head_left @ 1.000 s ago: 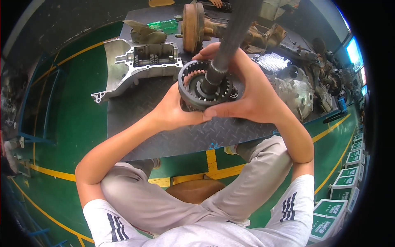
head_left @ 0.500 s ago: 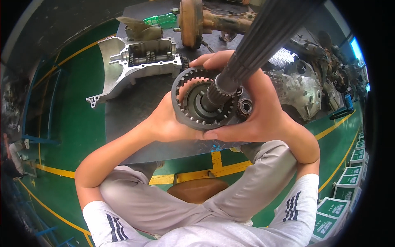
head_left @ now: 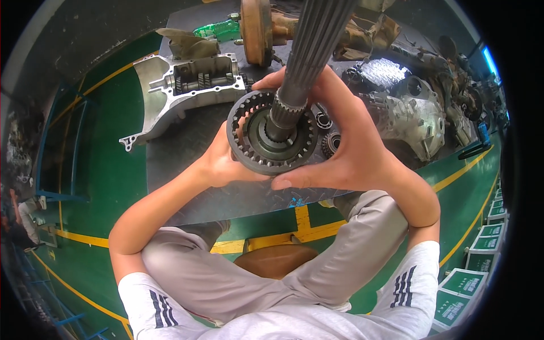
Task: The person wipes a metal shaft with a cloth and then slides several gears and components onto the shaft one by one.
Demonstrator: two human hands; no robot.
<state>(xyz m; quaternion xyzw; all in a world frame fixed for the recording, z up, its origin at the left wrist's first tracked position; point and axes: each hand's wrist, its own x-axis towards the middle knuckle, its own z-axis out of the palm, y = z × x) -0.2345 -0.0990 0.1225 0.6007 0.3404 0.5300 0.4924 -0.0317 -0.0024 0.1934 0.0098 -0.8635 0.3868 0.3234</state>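
Note:
A dark steel splined shaft [head_left: 309, 59] rises toward me through a toothed sleeve ring [head_left: 266, 168], which has teeth around its inner edge. My left hand [head_left: 218, 161] grips the ring's left side, its fingers partly hidden beneath. From the right, my right hand [head_left: 360, 150] curls around the same ring. Its thumb lies along the near rim, while the fingers pass behind the shaft to the far rim. Inside the right hand's curve, a small bearing [head_left: 323, 120] and a small toothed gear [head_left: 331, 144] rest on the dark metal tabletop [head_left: 181, 190].
An open gearbox housing [head_left: 148, 99] with gears inside lies left. Behind stand a rusty drum [head_left: 256, 34] on an axle and a green bottle [head_left: 218, 31]. Another aluminium housing [head_left: 416, 122] sits right. Under the table's near edge is a brown stool [head_left: 275, 262]; green-white boxes [head_left: 464, 283] line the right.
The shaft's upper end has swung left and stands steeper in view. The sleeve ring has shifted slightly left with both hands, uncovering the small bearing.

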